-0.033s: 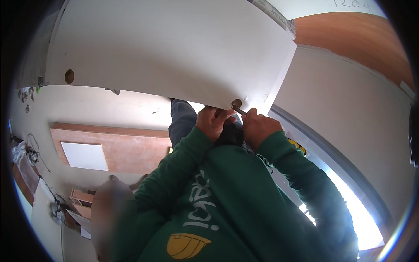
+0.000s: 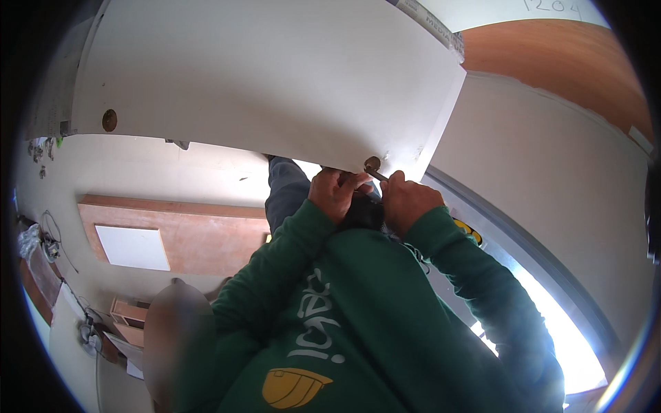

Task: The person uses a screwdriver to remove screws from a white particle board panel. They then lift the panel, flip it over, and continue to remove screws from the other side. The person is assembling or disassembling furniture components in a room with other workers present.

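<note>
At the near edge of a white panel (image 2: 261, 76), toward its right-hand end: one slim tool (image 2: 376, 175), held slantwise, its tip brought to a round brown recess (image 2: 372, 163) set close to that edge. Whether the tip is sunk in the recess or only rests at its rim cannot be told. The tool's lower end is gripped by the right hand (image 2: 413, 201), its fingers clamped on it. Just left of the tool, the left hand (image 2: 333, 195) is placed at the panel's edge, its fingers bent and bunched; whether anything is pinched between them cannot be told. Both forearms are covered by green sleeves (image 2: 286, 241). One further round recess (image 2: 109, 120) is found near the panel's left end, well apart from the hands. Below the panel, one dark trouser leg (image 2: 286, 189) is partly seen. Listed at left: one reddish-brown board (image 2: 213, 237), overlaid by one white rectangular sheet (image 2: 131, 248).
</note>
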Demonstrator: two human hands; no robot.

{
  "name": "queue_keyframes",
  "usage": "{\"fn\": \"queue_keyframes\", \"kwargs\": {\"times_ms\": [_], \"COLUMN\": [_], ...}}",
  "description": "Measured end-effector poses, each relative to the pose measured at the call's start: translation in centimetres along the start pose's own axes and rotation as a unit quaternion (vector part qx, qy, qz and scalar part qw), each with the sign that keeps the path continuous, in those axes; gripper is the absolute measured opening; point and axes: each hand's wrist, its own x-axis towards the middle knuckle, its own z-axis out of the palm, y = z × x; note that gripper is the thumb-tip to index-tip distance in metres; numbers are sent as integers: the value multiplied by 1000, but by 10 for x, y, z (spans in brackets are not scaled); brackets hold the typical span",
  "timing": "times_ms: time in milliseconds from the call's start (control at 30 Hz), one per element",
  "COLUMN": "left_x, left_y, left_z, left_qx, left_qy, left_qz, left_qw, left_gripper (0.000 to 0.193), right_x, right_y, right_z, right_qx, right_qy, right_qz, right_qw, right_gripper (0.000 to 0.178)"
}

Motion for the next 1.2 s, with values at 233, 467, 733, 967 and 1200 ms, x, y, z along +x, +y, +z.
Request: {"fn": "queue_keyframes", "kwargs": {"times_ms": [233, 467, 733, 967, 1200], "left_x": [7, 4, 5, 4, 11], "left_y": [-8, 5, -12, -5, -14], "left_z": [-6, 4, -5, 4, 1], "left_qx": [61, 145, 43, 92, 202], "left_qy": [-85, -103, -141, -99, -60], "left_qz": [14, 29, 7, 16, 33], "left_qw": [994, 984, 989, 991, 977], "left_gripper": [29, 33, 34, 27, 19], "right_x": [-2, 11, 11, 24, 16], "right_y": [34, 33, 19, 23, 11], "right_z": [10, 27, 11, 8, -15], "right_qx": [73, 137, 172, 117, 37], "right_qy": [75, 60, -64, -101, -75], "right_qz": [-107, -179, -76, -90, -96], "right_qw": [989, 972, 980, 984, 992], "right_gripper": [43, 56, 63, 60, 47]}}
